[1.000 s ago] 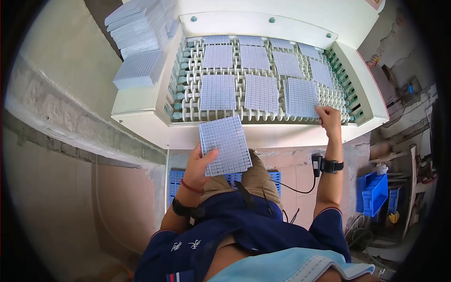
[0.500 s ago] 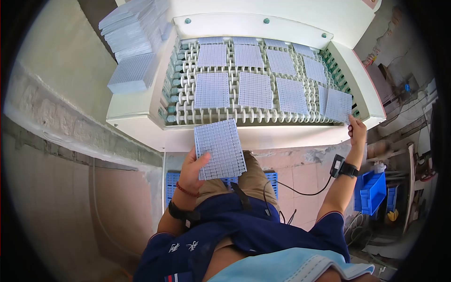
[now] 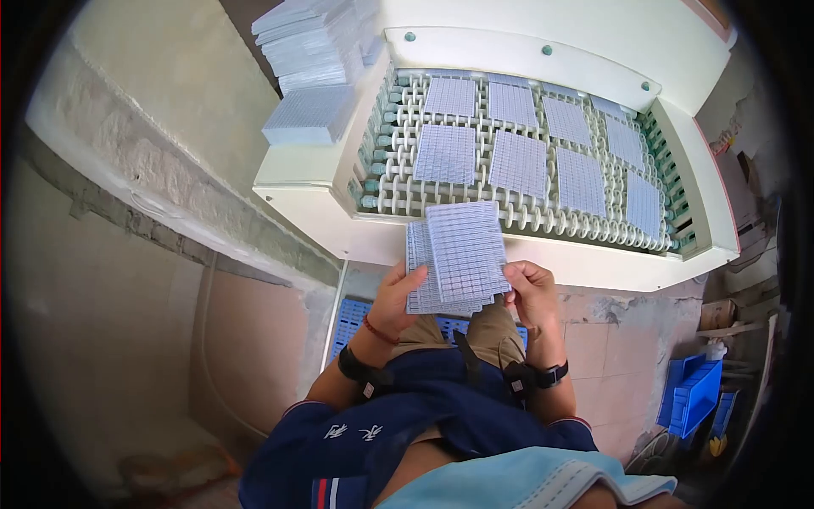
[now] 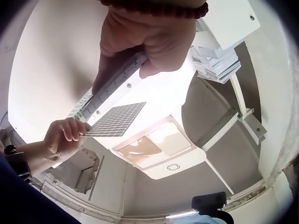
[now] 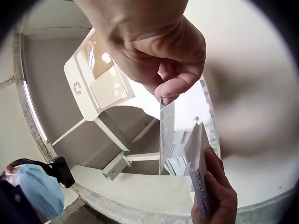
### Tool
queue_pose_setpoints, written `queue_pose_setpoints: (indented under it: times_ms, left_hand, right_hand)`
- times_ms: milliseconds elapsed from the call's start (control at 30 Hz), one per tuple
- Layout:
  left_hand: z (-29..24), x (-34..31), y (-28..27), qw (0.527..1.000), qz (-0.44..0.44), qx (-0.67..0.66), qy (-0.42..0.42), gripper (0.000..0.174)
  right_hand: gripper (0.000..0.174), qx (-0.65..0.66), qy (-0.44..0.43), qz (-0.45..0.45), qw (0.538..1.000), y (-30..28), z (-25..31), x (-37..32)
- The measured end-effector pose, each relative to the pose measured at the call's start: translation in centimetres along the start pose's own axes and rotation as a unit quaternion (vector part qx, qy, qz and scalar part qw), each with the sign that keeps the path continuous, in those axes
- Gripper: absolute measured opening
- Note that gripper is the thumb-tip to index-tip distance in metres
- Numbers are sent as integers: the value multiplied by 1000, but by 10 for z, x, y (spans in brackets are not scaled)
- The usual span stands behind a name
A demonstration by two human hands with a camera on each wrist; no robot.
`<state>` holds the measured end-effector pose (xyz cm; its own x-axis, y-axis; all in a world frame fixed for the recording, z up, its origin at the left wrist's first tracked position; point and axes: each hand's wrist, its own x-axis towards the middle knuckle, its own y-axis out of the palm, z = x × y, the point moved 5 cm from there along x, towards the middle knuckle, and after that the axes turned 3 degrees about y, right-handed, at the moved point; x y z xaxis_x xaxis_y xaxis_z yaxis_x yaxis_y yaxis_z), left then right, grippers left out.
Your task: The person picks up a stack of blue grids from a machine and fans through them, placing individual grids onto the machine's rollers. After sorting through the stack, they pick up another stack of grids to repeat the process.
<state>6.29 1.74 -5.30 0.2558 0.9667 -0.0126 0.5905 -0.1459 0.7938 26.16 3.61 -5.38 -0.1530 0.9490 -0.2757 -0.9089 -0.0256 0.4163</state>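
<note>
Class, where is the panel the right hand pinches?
In the head view, the panel is near the centre, below the rollers, overlapping the stack in the left hand.

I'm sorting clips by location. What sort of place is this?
Probably a small factory or workshop: a large white machine has a bed of rollers bearing rows of gridded sheets, a tall stack stands on its side ledge, and blue bins sit nearby.
</note>
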Motion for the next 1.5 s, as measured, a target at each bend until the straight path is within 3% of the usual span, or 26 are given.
queue_pose_setpoints:
  times_ms: [167, 267, 600, 833, 1267, 1500]
  left_hand:
    - [-7, -4, -1, 995, -84, -7, 50, 34]
    - [-1, -2, -5, 994, -93, -37, 36, 35]
    - [5, -1, 4, 996, -68, -59, 6, 39]
    - [1, -1, -2, 996, -75, -38, 29, 36]
    - [-2, -4, -3, 996, -83, 6, 43, 38]
    - [-11, -7, -2, 994, -87, -31, 61, 34]
  right_hand:
    - [17, -12, 1, -3, 1000, 12, -16, 7]
    - [17, -24, -5, -7, 1000, 14, -15, 4]
    - [17, -46, -25, 0, 999, 12, -13, -2]
    - [18, -53, -22, 46, 997, 13, -14, -4]
    - [16, -123, 5, 25, 992, 15, -11, -11]
    - [13, -12, -109, -71, 991, -25, 14, -9]
